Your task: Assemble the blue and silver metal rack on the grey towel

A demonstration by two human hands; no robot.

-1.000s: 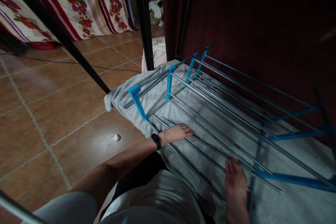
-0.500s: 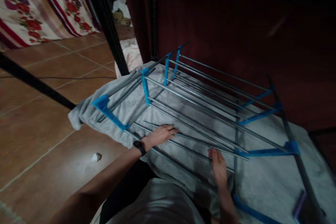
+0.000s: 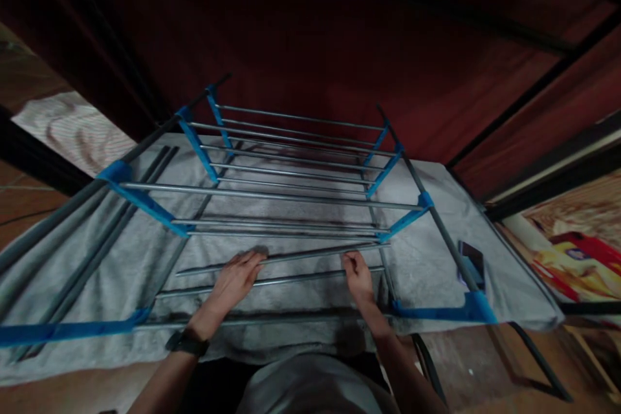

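A rack of grey metal tubes and blue plastic brackets [image 3: 198, 147] lies on its back on a grey cloth-covered surface [image 3: 291, 207]. Before me, a loose metal tube [image 3: 301, 255] runs slightly aslant, near the rack's middle brackets. My left hand [image 3: 237, 277], a dark watch at its wrist, is closed on this tube left of its middle. Toward the tube's right end, the fingers of my right hand [image 3: 358, 277] are closed on it too. A second loose tube [image 3: 295, 279] lies closer to me, passing under or beside both hands.
Two more tubes [image 3: 109, 233] lie on the cloth at the left. A phone-like object [image 3: 470, 262] rests by the rack's right side pole [image 3: 449, 239]. Dark red curtains [image 3: 301, 39] hang behind, and a dark frame post [image 3: 43, 155] stands at left.
My view has swung to the right, bringing the rack's right side and a colourful package into sight. Both hands stay at the loose tube, the right one's fingers now against it.
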